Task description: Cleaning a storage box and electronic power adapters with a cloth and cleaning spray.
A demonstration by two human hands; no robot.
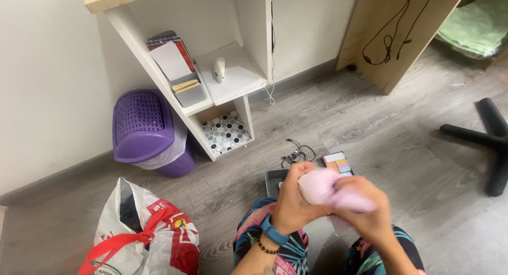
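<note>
Pink cloth (330,193), pale and bunched into a soft roll, sits clasped between both hands above the person's knees, low in the middle of the head view. Left hand (296,201), with a blue watch band (274,234) and a dark bead bracelet (264,247) at the wrist, has its grip curled tight around the roll's near end. Right hand (370,211) closes its grip over the far end, fingers wrapped down across the fabric. Patterned trousers (275,254) in bright leaf colours cover the legs beneath.

At lower left, on the grey wood-look floor (381,127), stands a white plastic bag (140,232) with red handles, its mouth open. Just beyond the hands lie a dark flat device (275,181), a pad of coloured sticky notes (338,161) and a tangle of black cable (296,153), all close together.

Farther back, a purple lidded basket (143,127) rests against the wall beside a white shelf unit (248,53), which holds a grey file box (188,87) of papers, a small white object on the middle shelf and a hexagon-patterned panel (226,132) at the bottom. A wooden desk (391,37) side with hanging black cord stands at upper right, a black chair base (487,140) near it.
</note>
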